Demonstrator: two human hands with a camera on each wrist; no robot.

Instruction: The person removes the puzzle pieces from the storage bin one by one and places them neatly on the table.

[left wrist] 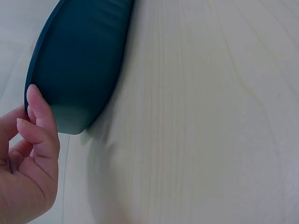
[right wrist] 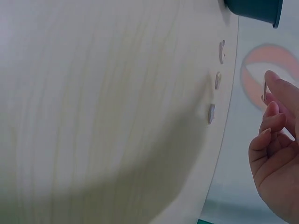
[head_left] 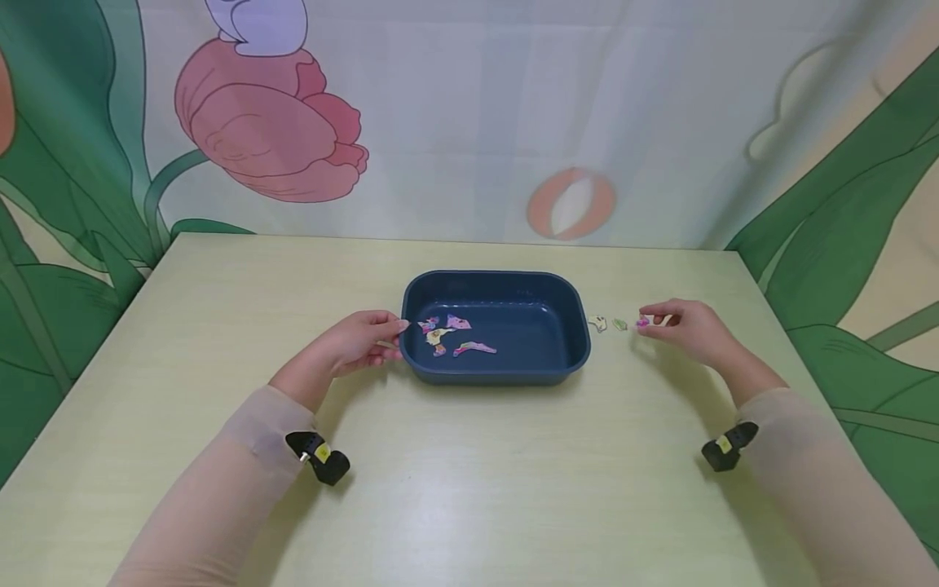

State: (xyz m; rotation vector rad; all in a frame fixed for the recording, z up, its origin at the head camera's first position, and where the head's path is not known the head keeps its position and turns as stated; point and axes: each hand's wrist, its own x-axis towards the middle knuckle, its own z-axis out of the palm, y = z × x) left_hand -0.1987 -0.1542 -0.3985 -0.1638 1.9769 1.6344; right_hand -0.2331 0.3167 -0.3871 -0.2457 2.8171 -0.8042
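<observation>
A dark blue rectangular plastic bin point(head_left: 497, 378) stands on the table, with several small coloured cut-out pieces point(head_left: 474, 348) lying flat at the left of its floor. My left hand point(head_left: 363, 341) grips the bin's left end, thumb at the rim; in the left wrist view its fingers point(left wrist: 41, 109) touch the outer wall. To the right of the bin, my right hand point(head_left: 685, 324) pinches a small thin piece point(right wrist: 265, 88) edge-on between thumb and fingertip, above the table. Beneath it a white piece point(right wrist: 222, 52), a second piece point(right wrist: 217, 80) and a third piece point(right wrist: 211, 114) lie in a row.
The pale wooden table point(head_left: 469, 481) runs up to a printed curtain point(head_left: 440, 122) at the back. Each forearm carries a small black camera, the left camera point(head_left: 319, 458) and the right camera point(head_left: 729, 447).
</observation>
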